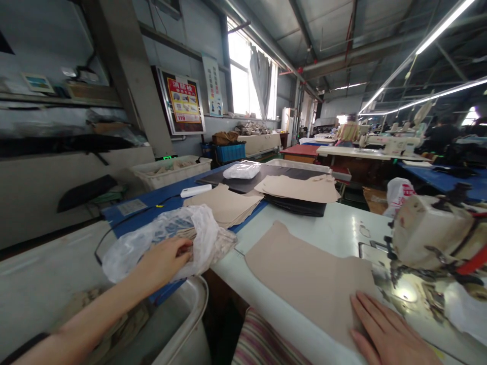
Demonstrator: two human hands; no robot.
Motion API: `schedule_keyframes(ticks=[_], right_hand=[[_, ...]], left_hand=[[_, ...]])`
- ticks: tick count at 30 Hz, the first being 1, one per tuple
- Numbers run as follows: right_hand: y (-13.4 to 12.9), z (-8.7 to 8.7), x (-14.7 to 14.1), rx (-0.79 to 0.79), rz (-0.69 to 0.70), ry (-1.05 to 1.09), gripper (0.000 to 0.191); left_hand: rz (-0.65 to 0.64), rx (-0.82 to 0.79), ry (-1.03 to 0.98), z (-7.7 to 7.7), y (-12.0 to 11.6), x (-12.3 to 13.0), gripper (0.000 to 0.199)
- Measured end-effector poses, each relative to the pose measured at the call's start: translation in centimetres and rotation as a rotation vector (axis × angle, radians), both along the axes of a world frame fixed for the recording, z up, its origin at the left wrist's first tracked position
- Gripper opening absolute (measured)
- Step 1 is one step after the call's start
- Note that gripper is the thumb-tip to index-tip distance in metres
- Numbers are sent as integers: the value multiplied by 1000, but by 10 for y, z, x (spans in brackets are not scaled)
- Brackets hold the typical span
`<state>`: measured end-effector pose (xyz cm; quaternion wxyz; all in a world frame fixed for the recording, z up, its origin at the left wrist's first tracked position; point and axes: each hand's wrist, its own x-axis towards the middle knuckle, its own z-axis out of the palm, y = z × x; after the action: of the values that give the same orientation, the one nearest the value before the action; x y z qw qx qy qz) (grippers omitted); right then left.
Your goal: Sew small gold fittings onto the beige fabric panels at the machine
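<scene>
My right hand lies flat, fingers extended, on a large beige fabric panel spread over the pale table, beside the sewing machine. At the left, my left hand reaches into the mouth of a translucent white plastic bag. Its fingers are curled in against small beige fabric pieces that fill the bag; the fingertips are partly hidden. Just behind the bag sits a stack of beige panels. Another beige stack rests on folded black material.
A white bin with fabric scraps stands low at the left, close to my left arm. A white phone-like object with a cable and a clear plastic packet lie on the far tables. Farther back, a person is near other sewing machines.
</scene>
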<state>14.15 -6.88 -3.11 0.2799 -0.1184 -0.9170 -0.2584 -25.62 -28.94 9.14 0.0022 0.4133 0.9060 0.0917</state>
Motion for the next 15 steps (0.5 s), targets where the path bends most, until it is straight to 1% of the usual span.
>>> schedule_keyframes(ticks=[4,8,12,13,15], right_hand=[[-5,6,-1,42,-34,-67,42],[-9,9,-4,86,-73,-64,45],[-9,11,-4,74,-68,-43,46],[-9,11,-4,56,-66,-41,45],[-9,10,-4,0,-65,-42,43]], left_hand=[[-4,-75,9,-2,6,-7,23],[-15,-86,14,1,5,-7,23],[-4,-3,82,7,2,-4,24],[26,32,110,9,1,-4,23],[126,136,155,13,-2,-4,23]])
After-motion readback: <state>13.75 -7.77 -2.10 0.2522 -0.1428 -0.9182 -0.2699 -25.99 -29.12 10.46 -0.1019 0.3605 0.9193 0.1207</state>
